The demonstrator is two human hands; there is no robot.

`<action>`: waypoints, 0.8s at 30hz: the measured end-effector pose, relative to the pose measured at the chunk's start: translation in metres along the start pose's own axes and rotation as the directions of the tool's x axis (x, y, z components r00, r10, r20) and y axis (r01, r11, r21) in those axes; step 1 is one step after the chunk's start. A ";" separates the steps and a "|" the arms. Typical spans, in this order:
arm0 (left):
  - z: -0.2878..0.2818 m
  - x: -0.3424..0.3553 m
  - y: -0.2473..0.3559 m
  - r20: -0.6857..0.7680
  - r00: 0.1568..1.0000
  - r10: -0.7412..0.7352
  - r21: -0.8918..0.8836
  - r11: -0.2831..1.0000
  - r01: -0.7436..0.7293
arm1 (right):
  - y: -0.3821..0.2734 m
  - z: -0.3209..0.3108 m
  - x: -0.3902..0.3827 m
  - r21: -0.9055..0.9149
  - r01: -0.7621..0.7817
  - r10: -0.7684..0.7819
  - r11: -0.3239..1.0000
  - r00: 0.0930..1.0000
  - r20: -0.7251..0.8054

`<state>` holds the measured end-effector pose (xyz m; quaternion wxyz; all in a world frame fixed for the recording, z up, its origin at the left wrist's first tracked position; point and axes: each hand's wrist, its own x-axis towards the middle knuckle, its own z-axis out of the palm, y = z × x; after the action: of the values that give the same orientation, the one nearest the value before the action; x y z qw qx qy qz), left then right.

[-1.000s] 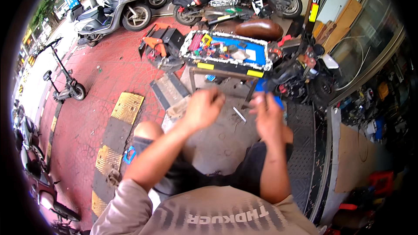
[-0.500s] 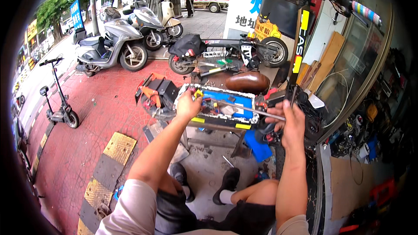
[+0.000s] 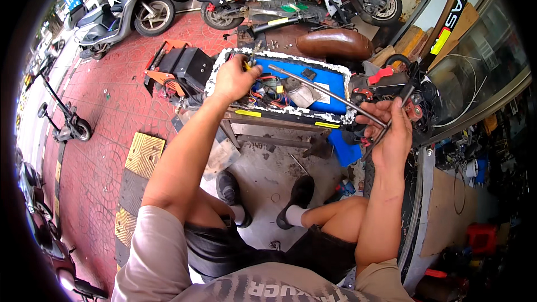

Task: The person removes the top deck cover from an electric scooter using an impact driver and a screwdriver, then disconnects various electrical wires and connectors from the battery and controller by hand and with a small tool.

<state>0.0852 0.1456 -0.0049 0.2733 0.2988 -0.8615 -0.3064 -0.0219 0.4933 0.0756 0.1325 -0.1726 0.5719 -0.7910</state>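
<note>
- Since half a second ago your view is dipping lower and closer — the street and parked vehicles are sliding toward the top, and your legs and shoes are filling the lower middle.
- Your left hand [image 3: 234,78] is reaching out over the near left corner of the blue battery pack [image 3: 319,81], fingers curled round a small yellow-handled tool [image 3: 246,65]; how tightly it is gripped, you cannot tell from here.
- Your right hand [image 3: 391,131] is closing round the near end of a long metal rod [image 3: 327,94], with dark cables bunched in the same grip beside the red-and-black handlebar parts [image 3: 386,81].
- That rod is running on a slant from your right hand up across the pack, its far end lying over the tangle of coloured wires [image 3: 268,92].
- The pack itself is sitting in a white foam-edged frame [image 3: 279,113] on a narrow desk [image 3: 268,126] just in front of your knees, with a brown scooter seat [image 3: 335,45] behind it and an orange-and-black case [image 3: 182,67] to its left.
- Risk one — bare metal is lying across exposed wiring; if the rod or the tool tip is bridging two contacts, you are likely looking at a short or a spark.
- Risk two: both hands are working at the pack's opposite ends, so a tug on the cables could be dragging the pack toward the desk's edge and onto your feet.
</note>
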 end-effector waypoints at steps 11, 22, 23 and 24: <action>-0.021 0.019 -0.047 0.538 0.842 -0.034 -0.805 0.277 0.525 | 0.034 0.054 0.015 -0.040 -0.085 0.089 0.996 0.986 0.138; -0.015 0.011 -0.041 0.459 0.888 -0.042 -0.834 0.323 0.447 | 0.039 0.066 0.012 -0.041 -0.124 0.129 0.991 0.980 0.149; -0.016 0.010 -0.039 0.458 0.888 -0.051 -0.832 0.326 0.448 | 0.039 0.067 0.012 -0.045 -0.129 0.134 0.991 0.980 0.149; -0.017 0.008 -0.038 0.457 0.888 -0.060 -0.830 0.329 0.449 | 0.039 0.065 0.014 -0.016 -0.192 0.192 0.981 0.969 0.155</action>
<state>0.1037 0.1097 -0.0173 0.1841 0.1699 -0.5154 -0.8195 -0.0062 0.4199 0.0592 0.2527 -0.1779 0.5743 -0.7581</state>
